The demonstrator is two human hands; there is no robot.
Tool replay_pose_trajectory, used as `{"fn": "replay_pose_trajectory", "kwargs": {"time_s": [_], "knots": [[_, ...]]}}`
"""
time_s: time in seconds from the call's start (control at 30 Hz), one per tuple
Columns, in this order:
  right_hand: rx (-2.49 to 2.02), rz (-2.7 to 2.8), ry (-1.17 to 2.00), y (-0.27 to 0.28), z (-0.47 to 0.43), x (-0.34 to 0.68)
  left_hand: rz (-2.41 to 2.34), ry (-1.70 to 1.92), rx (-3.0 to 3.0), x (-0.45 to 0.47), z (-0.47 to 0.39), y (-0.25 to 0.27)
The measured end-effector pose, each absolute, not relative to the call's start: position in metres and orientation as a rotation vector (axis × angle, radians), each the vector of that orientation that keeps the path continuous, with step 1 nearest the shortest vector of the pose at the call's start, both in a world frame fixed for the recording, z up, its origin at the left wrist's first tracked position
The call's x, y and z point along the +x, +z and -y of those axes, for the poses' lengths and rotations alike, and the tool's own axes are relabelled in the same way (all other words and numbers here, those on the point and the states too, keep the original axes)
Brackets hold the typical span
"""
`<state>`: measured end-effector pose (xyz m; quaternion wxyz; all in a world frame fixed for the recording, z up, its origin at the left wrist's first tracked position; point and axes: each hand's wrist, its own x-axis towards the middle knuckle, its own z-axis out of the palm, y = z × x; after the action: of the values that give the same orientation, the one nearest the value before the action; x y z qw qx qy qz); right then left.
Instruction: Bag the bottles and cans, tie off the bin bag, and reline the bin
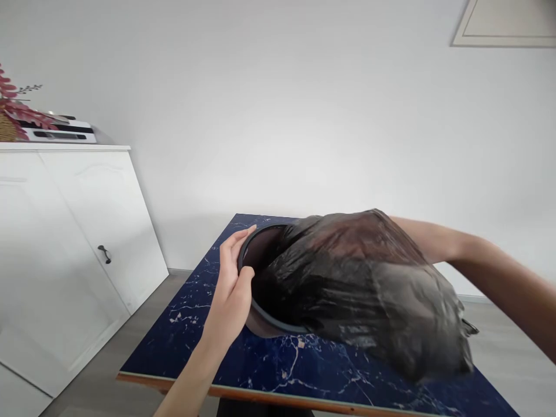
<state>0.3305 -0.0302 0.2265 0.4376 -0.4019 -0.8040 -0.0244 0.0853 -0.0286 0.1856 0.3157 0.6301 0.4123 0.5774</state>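
A round dark bin (260, 246) stands tilted on a dark blue marbled table (278, 365), its mouth turned toward me. My left hand (232, 278) grips the bin's left rim, thumb inside. A large thin black plastic bag (369, 289) billows out of the mouth to the right, blurred. My right forearm (478, 260) reaches in from the right behind the bag; the right hand itself is hidden by the plastic.
A white cabinet (65, 243) with a dark handle stands at the left, with a white device (61, 132) and a pink plant (17, 113) on top. A plain white wall is behind. The table's wooden front edge (260, 395) is near me.
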Motion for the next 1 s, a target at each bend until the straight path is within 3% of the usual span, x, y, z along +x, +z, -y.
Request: {"fn": "replay_pose_trajectory", "kwargs": {"time_s": [0.17, 0.33, 0.5, 0.67, 0.83, 1.0], "knots": [[-0.986, 2.055, -0.013, 0.259, 0.027, 0.351, -1.112, 1.537, 1.606, 0.089, 0.02, 0.185], [-0.813, 2.431, 0.37, 0.289, 0.027, 0.353, -1.161, 1.527, 1.558, 0.077, -0.006, 0.178], [-0.794, 2.532, 0.057, 0.28, 0.045, 0.317, -1.257, 1.563, 1.65, 0.064, -0.03, 0.178], [-0.719, 2.58, -0.299, 0.258, 0.059, 0.288, -1.029, 1.949, 2.085, 0.073, -0.001, 0.22], [-0.629, 2.594, -0.499, 0.247, 0.059, 0.279, -0.463, 1.427, 2.825, 0.074, 0.007, 0.255], [-0.745, 2.474, -0.652, 0.238, 0.052, 0.291, -0.613, 1.411, 2.987, 0.049, -0.007, 0.248]]}}
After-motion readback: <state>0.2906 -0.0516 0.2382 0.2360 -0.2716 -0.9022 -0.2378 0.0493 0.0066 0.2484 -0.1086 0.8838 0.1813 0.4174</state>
